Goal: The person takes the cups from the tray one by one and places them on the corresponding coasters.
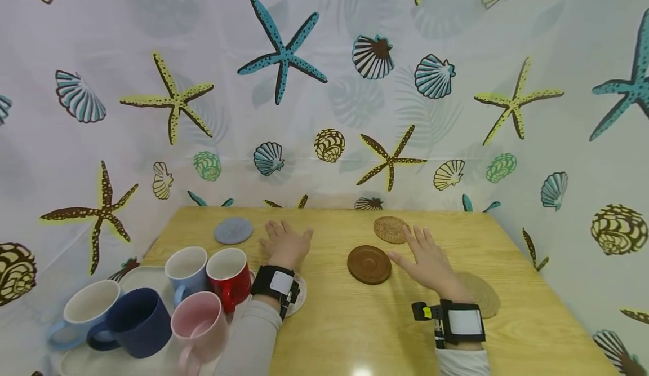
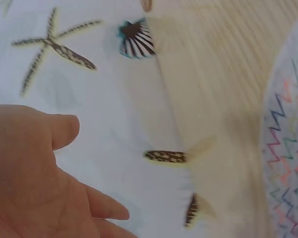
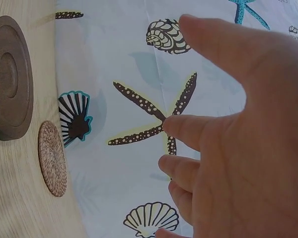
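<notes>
My left hand (image 1: 287,244) is spread open over the table with nothing in it, between a grey-blue round coaster (image 1: 234,230) and the middle. Under its wrist, partly hidden, lies a white coaster (image 1: 299,296); the left wrist view shows colored zigzag lines on this coaster (image 2: 290,144). My right hand (image 1: 427,259), also empty with fingers extended, hovers just right of a dark brown wooden coaster (image 1: 369,264). Beyond its fingertips is a woven brown coaster (image 1: 390,229). A beige round mat (image 1: 481,294) is partly covered by the right wrist.
On the left, a white tray (image 1: 147,276) carries several mugs: a red mug (image 1: 233,269), a pink mug (image 1: 200,331), a navy mug (image 1: 139,325) and light blue ones (image 1: 190,271). A curtain (image 1: 324,111) printed with shells and starfish surrounds the wooden table (image 1: 334,331).
</notes>
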### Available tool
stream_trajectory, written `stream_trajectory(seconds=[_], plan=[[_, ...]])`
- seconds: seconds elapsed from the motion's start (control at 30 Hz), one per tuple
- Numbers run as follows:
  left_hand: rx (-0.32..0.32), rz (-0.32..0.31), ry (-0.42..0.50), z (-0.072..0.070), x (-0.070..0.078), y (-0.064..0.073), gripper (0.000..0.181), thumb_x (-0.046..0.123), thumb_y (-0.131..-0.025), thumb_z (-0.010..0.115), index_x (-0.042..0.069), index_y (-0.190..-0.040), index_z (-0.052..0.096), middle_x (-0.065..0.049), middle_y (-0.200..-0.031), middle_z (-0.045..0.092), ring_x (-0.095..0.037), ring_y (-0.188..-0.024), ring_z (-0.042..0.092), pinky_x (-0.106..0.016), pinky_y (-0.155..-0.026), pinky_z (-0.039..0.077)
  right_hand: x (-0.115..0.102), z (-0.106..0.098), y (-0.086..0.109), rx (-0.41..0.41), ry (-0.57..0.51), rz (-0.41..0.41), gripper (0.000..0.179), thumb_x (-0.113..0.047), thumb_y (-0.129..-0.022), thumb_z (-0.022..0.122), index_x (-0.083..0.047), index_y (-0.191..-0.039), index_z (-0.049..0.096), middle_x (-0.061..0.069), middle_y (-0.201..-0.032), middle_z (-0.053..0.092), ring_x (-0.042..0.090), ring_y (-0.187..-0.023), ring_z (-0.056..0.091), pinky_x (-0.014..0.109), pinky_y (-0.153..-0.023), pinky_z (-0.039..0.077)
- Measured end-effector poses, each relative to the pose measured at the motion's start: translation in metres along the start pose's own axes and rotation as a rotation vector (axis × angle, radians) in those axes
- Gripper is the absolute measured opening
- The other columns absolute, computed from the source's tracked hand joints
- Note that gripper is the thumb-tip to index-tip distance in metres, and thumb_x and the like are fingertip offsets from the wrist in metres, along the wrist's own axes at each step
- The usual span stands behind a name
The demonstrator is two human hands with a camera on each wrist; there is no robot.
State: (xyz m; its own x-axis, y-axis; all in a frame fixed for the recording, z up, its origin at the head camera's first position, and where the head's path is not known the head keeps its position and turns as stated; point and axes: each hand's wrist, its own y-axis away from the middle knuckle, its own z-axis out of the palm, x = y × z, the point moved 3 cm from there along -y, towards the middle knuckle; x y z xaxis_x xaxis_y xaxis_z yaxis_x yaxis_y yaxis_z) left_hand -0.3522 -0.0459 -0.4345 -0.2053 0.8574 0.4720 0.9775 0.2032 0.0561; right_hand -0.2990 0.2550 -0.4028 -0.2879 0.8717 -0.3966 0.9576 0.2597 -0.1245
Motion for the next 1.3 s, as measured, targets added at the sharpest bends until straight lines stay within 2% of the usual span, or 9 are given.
stream_trajectory(seconds=[0.17, 0.33, 0.53, 0.63, 0.7, 0.83, 0.93, 1.07, 1.3], plan=[[0.059, 0.143, -0.034, -0.011, 0.015, 0.032, 0.088, 0.061, -0.092, 0.031, -0.008, -0.145, 0.020, -0.034, -0.155, 0.014, -0.046, -0.147, 0.009, -0.067, -0.112, 0.011, -0.006, -0.005, 0.001, -0.002, 0.009, -0.007, 0.084, -0.058, -0.091, 0.039, -0.004, -0.150, 0.015, 0.032, -0.156, 0.012, 0.053, -0.144, 0.002, 0.074, -0.106, 0.010], [0.047, 0.238, -0.066, -0.013, 0.017, 0.064, 0.088, 0.061, -0.091, 0.033, -0.008, -0.145, 0.023, -0.032, -0.155, 0.019, -0.045, -0.147, 0.012, -0.066, -0.112, 0.011, -0.005, -0.003, -0.001, -0.006, 0.009, -0.010, 0.084, -0.059, -0.091, 0.039, -0.003, -0.150, 0.016, 0.031, -0.157, 0.012, 0.052, -0.144, 0.003, 0.074, -0.106, 0.010], [-0.022, 0.302, -0.120, 0.001, -0.003, 0.094, 0.085, 0.061, -0.090, 0.037, -0.007, -0.141, 0.034, -0.032, -0.150, 0.031, -0.046, -0.142, 0.026, -0.065, -0.110, 0.022, -0.007, 0.000, -0.005, -0.003, -0.001, -0.027, 0.084, -0.060, -0.091, 0.038, -0.004, -0.150, 0.016, 0.030, -0.157, 0.012, 0.052, -0.144, 0.004, 0.075, -0.105, 0.011], [-0.045, 0.309, -0.171, 0.010, -0.018, 0.104, 0.081, 0.061, -0.090, 0.038, -0.007, -0.132, 0.047, -0.030, -0.141, 0.044, -0.044, -0.135, 0.039, -0.063, -0.106, 0.030, -0.008, 0.005, -0.006, 0.000, -0.015, -0.057, 0.085, -0.060, -0.090, 0.039, -0.002, -0.149, 0.018, 0.032, -0.156, 0.015, 0.054, -0.143, 0.006, 0.075, -0.105, 0.012], [-0.046, 0.314, -0.201, 0.014, -0.026, 0.109, 0.076, 0.059, -0.089, 0.041, -0.007, -0.121, 0.057, -0.028, -0.129, 0.055, -0.043, -0.125, 0.048, -0.062, -0.102, 0.035, -0.009, 0.009, -0.007, 0.001, -0.024, -0.084, 0.086, -0.060, -0.090, 0.040, -0.001, -0.149, 0.020, 0.034, -0.154, 0.017, 0.055, -0.142, 0.008, 0.075, -0.105, 0.013], [-0.093, 0.282, -0.230, 0.022, -0.038, 0.115, 0.073, 0.059, -0.088, 0.043, -0.007, -0.108, 0.064, -0.025, -0.118, 0.062, -0.042, -0.114, 0.056, -0.062, -0.097, 0.039, -0.010, 0.017, -0.008, -0.021, -0.044, -0.101, 0.087, -0.061, -0.089, 0.040, -0.002, -0.149, 0.020, 0.034, -0.154, 0.017, 0.054, -0.143, 0.008, 0.073, -0.106, 0.012], [-0.134, 0.260, -0.220, 0.026, -0.042, 0.113, 0.075, 0.060, -0.087, 0.044, -0.008, -0.113, 0.061, -0.025, -0.125, 0.059, -0.044, -0.117, 0.054, -0.064, -0.101, 0.036, -0.013, 0.020, -0.008, -0.053, -0.054, -0.086, 0.088, -0.063, -0.088, 0.039, -0.004, -0.150, 0.018, 0.032, -0.156, 0.014, 0.053, -0.144, 0.005, 0.072, -0.108, 0.010], [-0.135, 0.280, -0.222, 0.030, -0.042, 0.105, 0.078, 0.059, -0.086, 0.047, -0.010, -0.121, 0.055, -0.028, -0.131, 0.053, -0.045, -0.122, 0.050, -0.062, -0.101, 0.038, -0.020, 0.023, -0.007, -0.105, -0.091, -0.074, 0.088, -0.062, -0.089, 0.040, -0.001, -0.149, 0.018, 0.031, -0.156, 0.016, 0.053, -0.143, 0.008, 0.069, -0.110, 0.012], [-0.133, 0.301, -0.191, 0.034, -0.038, 0.083, 0.078, 0.055, -0.088, 0.049, -0.014, -0.124, 0.051, -0.031, -0.134, 0.048, -0.045, -0.125, 0.045, -0.057, -0.098, 0.043, -0.026, 0.033, -0.009, -0.211, -0.163, -0.059, 0.086, -0.058, -0.091, 0.039, 0.007, -0.145, 0.023, 0.033, -0.152, 0.027, 0.051, -0.140, 0.024, 0.062, -0.111, 0.023]])
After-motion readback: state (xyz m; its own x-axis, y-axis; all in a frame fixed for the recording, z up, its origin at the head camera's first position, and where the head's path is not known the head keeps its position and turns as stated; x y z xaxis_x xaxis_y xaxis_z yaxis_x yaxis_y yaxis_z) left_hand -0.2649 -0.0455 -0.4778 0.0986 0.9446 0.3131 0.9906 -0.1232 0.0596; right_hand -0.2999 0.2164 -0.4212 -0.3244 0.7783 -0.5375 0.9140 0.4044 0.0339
